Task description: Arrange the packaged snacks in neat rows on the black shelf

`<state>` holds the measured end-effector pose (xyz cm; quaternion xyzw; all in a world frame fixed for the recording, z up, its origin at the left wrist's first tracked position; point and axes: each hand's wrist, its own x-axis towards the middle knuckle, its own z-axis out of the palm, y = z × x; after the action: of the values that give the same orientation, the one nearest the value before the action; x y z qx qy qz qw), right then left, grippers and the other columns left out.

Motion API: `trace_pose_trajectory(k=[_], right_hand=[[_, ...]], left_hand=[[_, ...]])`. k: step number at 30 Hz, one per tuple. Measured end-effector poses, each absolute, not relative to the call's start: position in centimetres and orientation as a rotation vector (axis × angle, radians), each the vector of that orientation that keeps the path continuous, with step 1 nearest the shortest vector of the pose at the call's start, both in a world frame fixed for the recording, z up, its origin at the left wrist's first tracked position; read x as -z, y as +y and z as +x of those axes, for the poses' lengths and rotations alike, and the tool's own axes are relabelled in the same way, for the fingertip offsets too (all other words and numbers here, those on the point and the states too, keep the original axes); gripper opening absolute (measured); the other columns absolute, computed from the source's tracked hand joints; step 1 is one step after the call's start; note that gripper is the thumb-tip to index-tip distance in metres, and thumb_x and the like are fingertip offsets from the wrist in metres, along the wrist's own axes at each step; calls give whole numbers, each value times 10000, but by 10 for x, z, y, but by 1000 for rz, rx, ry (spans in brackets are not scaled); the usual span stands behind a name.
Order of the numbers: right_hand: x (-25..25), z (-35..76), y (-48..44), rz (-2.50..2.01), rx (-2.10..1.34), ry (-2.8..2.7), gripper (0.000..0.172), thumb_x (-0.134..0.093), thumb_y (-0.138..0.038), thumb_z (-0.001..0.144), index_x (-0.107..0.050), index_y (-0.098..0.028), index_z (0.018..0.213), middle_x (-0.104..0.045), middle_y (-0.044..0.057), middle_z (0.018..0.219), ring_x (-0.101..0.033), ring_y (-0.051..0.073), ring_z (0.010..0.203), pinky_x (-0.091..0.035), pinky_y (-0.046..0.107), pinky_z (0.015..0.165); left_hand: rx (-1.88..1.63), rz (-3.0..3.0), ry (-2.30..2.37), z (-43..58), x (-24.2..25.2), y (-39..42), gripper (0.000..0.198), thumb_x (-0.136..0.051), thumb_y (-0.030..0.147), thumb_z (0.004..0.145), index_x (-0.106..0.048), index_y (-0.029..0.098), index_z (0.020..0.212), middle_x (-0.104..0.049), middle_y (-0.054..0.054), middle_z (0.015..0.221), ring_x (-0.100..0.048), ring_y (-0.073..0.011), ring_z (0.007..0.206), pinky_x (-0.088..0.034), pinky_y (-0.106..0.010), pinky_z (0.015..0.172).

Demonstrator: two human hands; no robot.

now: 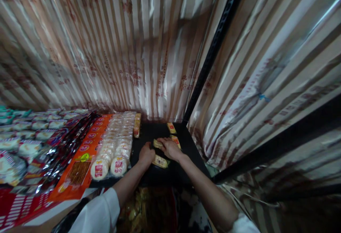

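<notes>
My right hand [172, 149] reaches over the black shelf [145, 176], its fingers closed on a small yellow wrapped snack [157, 143]. Just left of it is my left hand [146, 155], with fingers curled in; whatever they may hold is hidden. Another yellow wrapped snack [160, 161] lies on the shelf between the two hands, nearer to me. Past my right hand, a yellow packet with a red label [176, 141] is partly covered by the fingers. A similar packet [172, 128] lies behind it near the back corner.
Left of my hands run rows of round wrapped crackers [118, 166], with a short line of yellow packets [137, 125] behind. Farther left are orange snack bags [77, 169], dark shiny packets [57, 154] and white wrapped snacks [29, 149]. A black post [210, 57] rises at the back right corner before striped sheeting [138, 48].
</notes>
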<state>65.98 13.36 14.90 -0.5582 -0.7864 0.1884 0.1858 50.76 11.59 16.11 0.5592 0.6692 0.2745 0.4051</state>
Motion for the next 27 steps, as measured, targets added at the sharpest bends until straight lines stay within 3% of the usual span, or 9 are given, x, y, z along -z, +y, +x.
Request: trace_pose_trajectory(k=[7,11,14,21,27], right_hand=[[-143,630,145,-1370,-1002,-1723,331,-444,-281,859,-592,-214,1147,-626,52,1130,-551,188,1073,-397,356,965],[-143,613,148,-1333,-1014,-1734,308,-533,-337,807,-634,-201,1065,-619,54,1060,-538,202,1051,-401,358,952],[-139,599,155,-1343,-1002,-1736,300,-610,-284,732,-632,-175,1011,-630,51,974,-575,204,939,-436,355,899],[-115,571,176,-1320,-1077,-1451,342,-555,-232,754,-511,-207,1093,-662,46,942,-623,180,856,-479,331,816],[-103,555,186,-1298,-986,-1453,311,-586,-310,744,-583,-212,1038,-634,48,971,-601,184,901,-465,321,851]], left_hand=[[-1006,1206,1524,506,-159,117,437,-444,74,760,-514,167,1181,-628,-80,1176,-586,-158,1071,-430,-257,918],[-1091,1162,1530,500,-169,114,396,-423,58,766,-540,164,1128,-631,-71,1162,-577,-151,1074,-405,-263,959],[-1079,1156,1592,493,-173,113,389,-431,66,769,-529,127,1141,-609,-104,1184,-565,-170,1088,-391,-277,975],[-1130,1212,1618,489,-166,113,447,-404,55,761,-494,121,1194,-572,-115,1237,-507,-174,1173,-346,-269,1017],[-1231,1206,1548,485,-158,119,409,-417,95,774,-502,160,1168,-583,-89,1221,-507,-182,1166,-338,-303,1027]])
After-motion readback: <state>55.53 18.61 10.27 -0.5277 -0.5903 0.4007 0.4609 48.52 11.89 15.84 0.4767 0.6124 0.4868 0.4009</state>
